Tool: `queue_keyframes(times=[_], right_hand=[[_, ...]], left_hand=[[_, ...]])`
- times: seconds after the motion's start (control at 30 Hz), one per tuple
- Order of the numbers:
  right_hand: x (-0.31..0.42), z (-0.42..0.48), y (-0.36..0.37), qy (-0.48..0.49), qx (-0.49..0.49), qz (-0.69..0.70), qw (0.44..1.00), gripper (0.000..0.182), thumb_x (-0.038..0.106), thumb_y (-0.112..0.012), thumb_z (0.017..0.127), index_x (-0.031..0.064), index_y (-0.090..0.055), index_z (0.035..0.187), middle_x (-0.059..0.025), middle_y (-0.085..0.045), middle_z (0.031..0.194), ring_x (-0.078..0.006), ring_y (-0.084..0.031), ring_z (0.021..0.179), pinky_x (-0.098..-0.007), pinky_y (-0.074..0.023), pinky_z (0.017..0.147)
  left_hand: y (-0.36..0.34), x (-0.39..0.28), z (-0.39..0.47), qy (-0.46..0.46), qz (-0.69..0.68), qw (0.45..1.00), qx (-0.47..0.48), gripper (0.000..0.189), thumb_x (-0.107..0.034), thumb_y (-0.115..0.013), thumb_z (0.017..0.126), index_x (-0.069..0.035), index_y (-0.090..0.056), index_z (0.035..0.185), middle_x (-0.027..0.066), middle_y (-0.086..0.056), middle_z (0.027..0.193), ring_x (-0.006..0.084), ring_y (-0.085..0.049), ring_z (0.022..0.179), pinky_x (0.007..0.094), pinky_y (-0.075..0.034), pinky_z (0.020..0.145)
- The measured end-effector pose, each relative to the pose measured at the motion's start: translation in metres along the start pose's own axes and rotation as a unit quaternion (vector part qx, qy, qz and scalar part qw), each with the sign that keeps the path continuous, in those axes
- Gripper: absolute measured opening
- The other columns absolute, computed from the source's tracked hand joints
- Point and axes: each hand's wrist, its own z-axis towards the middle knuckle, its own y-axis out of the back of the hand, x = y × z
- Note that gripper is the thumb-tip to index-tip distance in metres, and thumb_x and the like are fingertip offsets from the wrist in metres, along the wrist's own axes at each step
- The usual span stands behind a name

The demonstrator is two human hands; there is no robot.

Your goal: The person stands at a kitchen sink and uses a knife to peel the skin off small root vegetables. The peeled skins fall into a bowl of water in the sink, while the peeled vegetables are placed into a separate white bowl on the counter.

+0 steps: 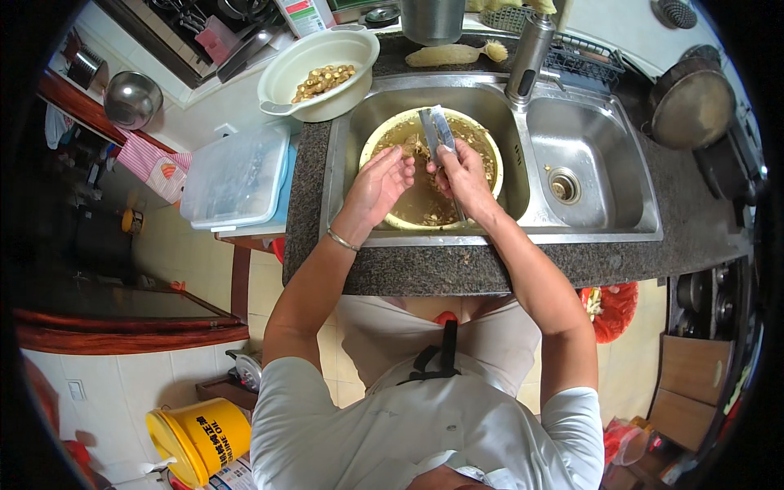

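Observation:
My left hand point(384, 184) holds a brown, knobbly root piece point(411, 147) at its fingertips. To its right, my right hand point(460, 177) grips a metal-bladed knife or cleaver point(438, 130), the blade pointing away from me. Both hands are above a round cream basin point(369, 146) of murky brown water with floating scraps. The basin sits in the left bowl of a steel double sink point(520, 184). A large pale bowl point(278, 82) holds many small brown pieces with yellow cut faces point(323, 81), on the counter at the back left.
A faucet point(528, 67) rises between the sink bowls. Behind the sink lie a loofah point(444, 55) and a metal pot point(432, 21). Left of the granite counter point(429, 266) stands a lidded plastic box point(236, 171). A red-lined bin point(615, 309) is below the counter at right.

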Motion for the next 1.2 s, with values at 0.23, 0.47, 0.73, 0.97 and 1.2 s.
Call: queue_keyframes(times=[0.23,0.47,0.73,0.97,1.2], right_hand=[[-0.003,-0.007,-0.003,0.143,-0.009,-0.207,0.968,0.019,0.013,-0.042,0.095,0.0017,-0.057,0.101,-0.0027,-0.056,0.066,-0.0106,-0.051,0.054,-0.0274,-0.0414,0.051],[0.0,-0.011,-0.003,0.182,0.01,-0.283,0.942,0.031,0.005,-0.048,0.091,-0.002,-0.058,0.12,-0.0232,-0.069,0.099,-0.036,-0.069,0.089,-0.0422,-0.0526,0.081],[0.0,-0.017,-0.01,0.306,0.021,-0.347,0.887,0.036,0.001,-0.057,0.093,0.0039,-0.058,0.129,-0.0246,-0.066,0.114,-0.0436,-0.065,0.101,-0.0462,-0.0531,0.085],[0.005,-0.023,-0.015,0.27,0.005,-0.353,0.896,0.017,-0.001,-0.061,0.091,-0.001,-0.053,0.105,-0.0245,-0.066,0.098,-0.0448,-0.065,0.091,-0.0488,-0.0516,0.076],[0.002,-0.019,-0.011,0.393,0.0,-0.405,0.825,0.02,-0.005,-0.062,0.086,-0.0001,-0.053,0.104,-0.0208,-0.063,0.091,-0.0396,-0.063,0.089,-0.0472,-0.0507,0.074]], left_hand=[[0.004,-0.002,-0.001,-0.015,-0.051,0.999,-0.008,0.008,-0.008,-0.057,0.098,-0.003,-0.058,0.104,0.0144,-0.063,0.106,0.0213,-0.062,0.095,0.0355,-0.053,0.092],[0.008,-0.002,0.002,0.003,-0.077,0.996,-0.045,0.014,-0.006,-0.058,0.097,0.003,-0.055,0.108,0.017,-0.062,0.108,0.0222,-0.061,0.096,0.0362,-0.054,0.091],[0.011,0.001,0.004,0.036,-0.111,0.993,-0.03,0.017,-0.01,-0.058,0.097,0.004,-0.056,0.108,0.0149,-0.062,0.103,0.0209,-0.06,0.091,0.035,-0.054,0.087],[0.011,0.004,0.004,0.085,-0.15,0.985,0.02,0.019,-0.016,-0.057,0.098,0.002,-0.056,0.105,0.0106,-0.059,0.094,0.0178,-0.057,0.084,0.0333,-0.052,0.082],[0.001,0.005,-0.003,0.114,-0.157,0.98,0.05,0.022,-0.017,-0.056,0.097,0.003,-0.054,0.105,0.009,-0.057,0.092,0.0164,-0.054,0.082,0.0312,-0.049,0.078]])
